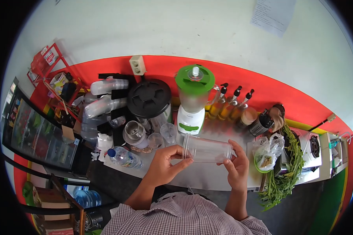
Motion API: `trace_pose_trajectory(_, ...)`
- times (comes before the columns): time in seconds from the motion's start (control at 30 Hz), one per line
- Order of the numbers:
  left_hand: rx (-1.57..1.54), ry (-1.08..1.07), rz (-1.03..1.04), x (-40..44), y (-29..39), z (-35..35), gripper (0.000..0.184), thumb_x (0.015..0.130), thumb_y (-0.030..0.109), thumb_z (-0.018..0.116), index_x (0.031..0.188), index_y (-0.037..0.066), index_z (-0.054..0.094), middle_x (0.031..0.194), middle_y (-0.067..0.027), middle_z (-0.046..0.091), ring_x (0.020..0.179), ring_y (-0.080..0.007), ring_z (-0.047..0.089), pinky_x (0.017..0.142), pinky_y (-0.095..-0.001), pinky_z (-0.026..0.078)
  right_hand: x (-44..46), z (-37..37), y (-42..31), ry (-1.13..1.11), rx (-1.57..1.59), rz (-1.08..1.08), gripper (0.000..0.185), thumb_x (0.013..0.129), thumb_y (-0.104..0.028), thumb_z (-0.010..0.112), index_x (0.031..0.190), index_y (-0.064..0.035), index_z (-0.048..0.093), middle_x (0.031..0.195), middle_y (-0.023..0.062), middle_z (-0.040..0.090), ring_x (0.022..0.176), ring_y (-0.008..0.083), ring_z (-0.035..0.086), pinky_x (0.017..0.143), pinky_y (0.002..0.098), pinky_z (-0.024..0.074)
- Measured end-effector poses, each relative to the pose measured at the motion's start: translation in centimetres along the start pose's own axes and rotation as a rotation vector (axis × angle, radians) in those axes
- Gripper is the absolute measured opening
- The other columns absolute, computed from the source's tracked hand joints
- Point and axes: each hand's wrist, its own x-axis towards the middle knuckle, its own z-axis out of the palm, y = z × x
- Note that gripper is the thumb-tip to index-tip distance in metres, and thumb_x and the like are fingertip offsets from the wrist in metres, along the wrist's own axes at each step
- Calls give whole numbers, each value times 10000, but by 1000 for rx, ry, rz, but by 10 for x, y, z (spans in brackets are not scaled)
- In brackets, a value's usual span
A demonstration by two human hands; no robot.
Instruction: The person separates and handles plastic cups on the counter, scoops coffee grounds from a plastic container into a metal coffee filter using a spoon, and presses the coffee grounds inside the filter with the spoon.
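Note:
Between my two hands a stack of clear plastic cups (207, 150) lies on its side above the counter. Its ribbed rims face left, and the closed base points right. My left hand (166, 165) grips the rim end, with thumb and fingers around it. At the base end, my right hand (236, 165) holds the stack between thumb and fingers. Just beyond the left hand stand two clear plastic cups, one (155, 141) a little nearer than the other (168, 133). Behind the held stack is a blender (191, 119) with a green lid.
A water bottle (123, 157) lies tilted on the left, near a large black-lidded container (150, 100). More cup stacks (106, 106) sit in a holder. Three pump bottles (225, 107) line the wall. Leafy greens (284, 176) and a plastic bag (268, 150) occupy the right.

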Motion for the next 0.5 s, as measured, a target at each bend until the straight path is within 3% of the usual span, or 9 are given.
trace_pose_trajectory(0.03,4,15,1,-3,5,-7,191,997,52,791,1144,-67,762,1104,-119,790,1056,-172,760,978,-334,610,2,6,2,-33,19,6,656,996,-18,735,1584,77,459,1433,151,616,1145,209,709,939,347,615)
trace_pose_trajectory(0.27,167,145,57,-26,43,-75,169,982,59,808,1111,-44,771,1075,-122,785,1014,-181,771,947,-318,618,24,80,1,-162,-9,16,674,978,-13,742,1588,64,465,1430,155,628,1193,213,692,981,350,598)
trace_pose_trajectory(0.43,299,249,102,-37,51,-131,190,959,69,826,1108,-35,772,1071,-123,782,996,-192,766,904,-314,594,34,140,-8,-290,-193,-14,755,902,87,779,1588,50,467,1471,156,585,1235,240,691,1005,359,600)
trace_pose_trajectory(0.5,429,356,254,-36,52,-151,232,925,79,842,1112,-37,767,1096,-124,766,1005,-199,741,873,-320,560,37,158,-3,-312,-214,-19,770,885,114,781,1586,44,471,1479,151,569,1238,243,691,1005,358,602)
